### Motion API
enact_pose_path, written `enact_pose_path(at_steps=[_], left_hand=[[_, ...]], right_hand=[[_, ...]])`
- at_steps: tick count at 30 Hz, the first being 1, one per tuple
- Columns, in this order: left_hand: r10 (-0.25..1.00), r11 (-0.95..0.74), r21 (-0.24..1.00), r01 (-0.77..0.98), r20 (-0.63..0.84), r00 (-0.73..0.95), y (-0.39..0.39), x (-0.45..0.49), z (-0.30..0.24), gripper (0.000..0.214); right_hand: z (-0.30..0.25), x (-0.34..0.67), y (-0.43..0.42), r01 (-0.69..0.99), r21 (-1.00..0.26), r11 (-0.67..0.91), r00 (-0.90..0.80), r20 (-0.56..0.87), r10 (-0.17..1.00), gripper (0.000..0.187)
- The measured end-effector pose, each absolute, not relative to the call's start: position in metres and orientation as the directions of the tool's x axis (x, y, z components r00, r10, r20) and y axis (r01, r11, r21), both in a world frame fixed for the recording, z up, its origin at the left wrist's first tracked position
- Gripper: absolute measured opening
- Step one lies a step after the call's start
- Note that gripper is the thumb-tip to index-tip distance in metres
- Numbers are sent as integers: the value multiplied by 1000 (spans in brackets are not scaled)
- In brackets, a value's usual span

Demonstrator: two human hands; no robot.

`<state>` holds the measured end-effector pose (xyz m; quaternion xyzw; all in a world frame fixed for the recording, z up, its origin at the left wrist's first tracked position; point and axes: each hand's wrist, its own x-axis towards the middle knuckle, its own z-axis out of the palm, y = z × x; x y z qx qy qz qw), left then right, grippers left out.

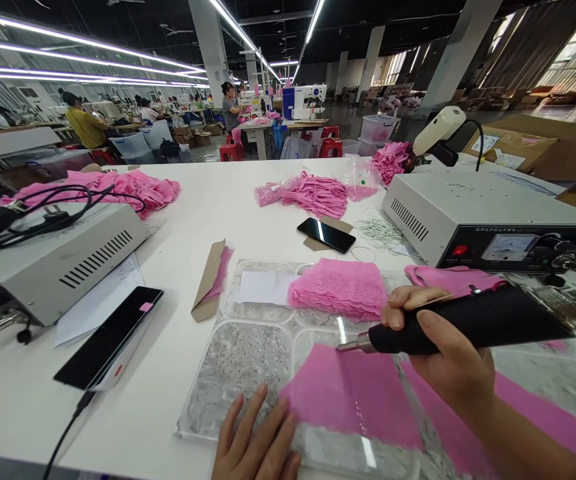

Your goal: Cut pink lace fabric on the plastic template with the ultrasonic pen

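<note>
My right hand (443, 347) is closed round a black handheld welding tool (468, 320) whose metal tip (351, 345) points left, just above a flat pink lace piece (353, 397). That piece lies on a clear glass plate (248, 360). My left hand (258, 440) rests flat with fingers spread at the pink lace piece's left edge, at the bottom of the view. A folded stack of pink lace (341, 288) sits on the plate beyond the tip.
A grey control box (468, 220) stands at the right, another grey box (58, 260) at the left. Two phones (326, 235) (111, 337), a brown card sleeve (209, 280), elastic loops (381, 233) and pink lace piles (313, 193) lie on the white table. Other people work in the background.
</note>
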<state>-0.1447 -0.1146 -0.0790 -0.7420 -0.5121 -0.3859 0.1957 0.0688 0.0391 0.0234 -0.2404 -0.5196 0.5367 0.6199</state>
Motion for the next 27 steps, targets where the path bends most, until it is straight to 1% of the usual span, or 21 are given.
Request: enact_pose_path(at_steps=[3, 8, 12, 17, 23, 27], left_hand=[[613, -391, 99, 915, 770, 179, -115, -144, -80, 19], [614, -386, 86, 918, 767, 186, -115, -145, -81, 18], [612, -374, 76, 925, 769, 184, -116, -146, -81, 18], [626, -363, 62, 930, 755, 194, -118, -148, -83, 20], [630, -355, 43, 934, 749, 205, -119, -152, -88, 31], [629, -361, 45, 932, 749, 207, -118, -152, -87, 29]], right_hand=[[23, 69, 39, -419, -851, 317, -119, 398, 910, 5], [22, 80, 39, -458, -842, 285, -69, 353, 933, 6], [22, 94, 38, -419, -862, 284, -31, 326, 945, 7], [22, 97, 37, -408, -866, 290, -47, 337, 940, 7], [20, 95, 37, -401, -863, 307, -64, 361, 930, 5], [23, 94, 37, -405, -863, 302, -83, 363, 928, 4]])
